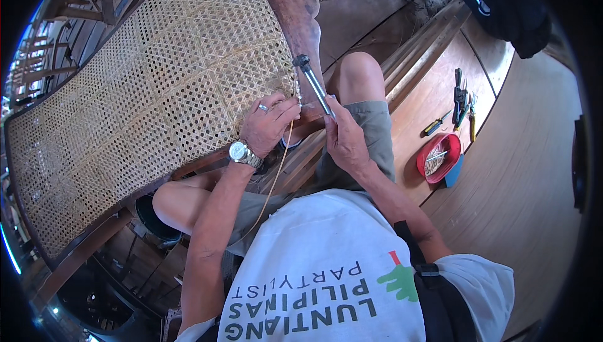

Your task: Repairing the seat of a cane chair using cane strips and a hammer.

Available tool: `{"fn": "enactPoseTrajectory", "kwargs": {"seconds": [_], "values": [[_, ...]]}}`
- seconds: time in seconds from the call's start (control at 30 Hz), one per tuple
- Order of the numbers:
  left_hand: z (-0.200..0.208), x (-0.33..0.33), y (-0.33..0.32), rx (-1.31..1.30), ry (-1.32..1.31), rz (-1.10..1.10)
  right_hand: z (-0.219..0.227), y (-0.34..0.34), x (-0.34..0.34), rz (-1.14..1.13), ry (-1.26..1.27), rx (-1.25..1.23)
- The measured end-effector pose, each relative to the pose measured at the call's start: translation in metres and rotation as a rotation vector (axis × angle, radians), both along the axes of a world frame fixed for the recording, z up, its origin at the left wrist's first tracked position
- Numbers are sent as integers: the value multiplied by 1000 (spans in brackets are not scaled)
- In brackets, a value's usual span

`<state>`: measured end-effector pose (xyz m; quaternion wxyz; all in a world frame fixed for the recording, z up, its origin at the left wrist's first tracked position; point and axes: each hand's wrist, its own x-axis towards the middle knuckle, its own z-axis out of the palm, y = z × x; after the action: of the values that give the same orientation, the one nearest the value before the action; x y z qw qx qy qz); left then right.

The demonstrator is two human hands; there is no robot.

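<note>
A woven cane panel (157, 84) in a dark wooden frame (295, 9) lies tilted across my knees. My left hand (269, 123), with a ring and a wristwatch, presses on the cane at the panel's lower right edge and pinches a thin cane strand (276, 172) that hangs down over my lap. My right hand (344, 138) grips a small metal hammer (312, 81), its head raised just above the frame's edge beside my left fingers.
On the wooden bench to my right sit a red bowl of small nails (438, 158), a yellow-handled screwdriver (434, 125) and pliers and other hand tools (461, 103). Cables lie on the floor beyond the frame. More wooden furniture stands at far left.
</note>
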<state>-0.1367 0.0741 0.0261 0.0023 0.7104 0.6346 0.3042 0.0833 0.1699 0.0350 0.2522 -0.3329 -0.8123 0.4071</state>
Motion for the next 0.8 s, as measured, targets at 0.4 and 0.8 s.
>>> {"fn": "enactPoseTrajectory", "kwargs": {"seconds": [0.4,0.8], "values": [[1,0,1,-29,-5,-7,0,6,-8,-29,-33,26],[-2,-1,1,-37,-19,-15,5,-3,-9,-28,-162,40]]}}
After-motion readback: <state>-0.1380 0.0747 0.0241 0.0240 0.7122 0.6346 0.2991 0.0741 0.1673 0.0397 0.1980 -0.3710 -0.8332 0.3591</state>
